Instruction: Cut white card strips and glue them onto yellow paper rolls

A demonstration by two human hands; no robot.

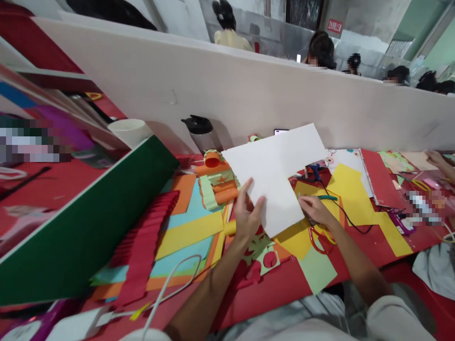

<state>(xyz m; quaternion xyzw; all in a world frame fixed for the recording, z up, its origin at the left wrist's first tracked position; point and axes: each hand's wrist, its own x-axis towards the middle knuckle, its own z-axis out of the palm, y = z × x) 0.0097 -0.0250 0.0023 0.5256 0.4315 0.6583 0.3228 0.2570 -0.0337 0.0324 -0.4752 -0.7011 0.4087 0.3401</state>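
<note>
A white sheet of stiff paper point(273, 175), with a notch cut out of its right side, is held tilted above the table. My left hand point(249, 213) grips its lower left edge, thumb on top and fingers partly hidden. At its lower right edge, my right hand point(316, 209) has its fingers closed on the paper. Just below that hand lie scissors with a red handle point(316, 244); a teal handle point(327, 197) shows beside the wrist. Beneath the sheet are yellow paper point(295, 241) and red and green cut scraps point(261, 253).
Orange paper rolls point(223, 192) and a bottle point(201, 132) stand behind. On the left are a green board point(88, 218), red fringed paper point(142, 251) and a white cable point(167, 279). A blue glue gun point(314, 171) lies right. A white partition point(227, 90) closes the back; people sit beyond.
</note>
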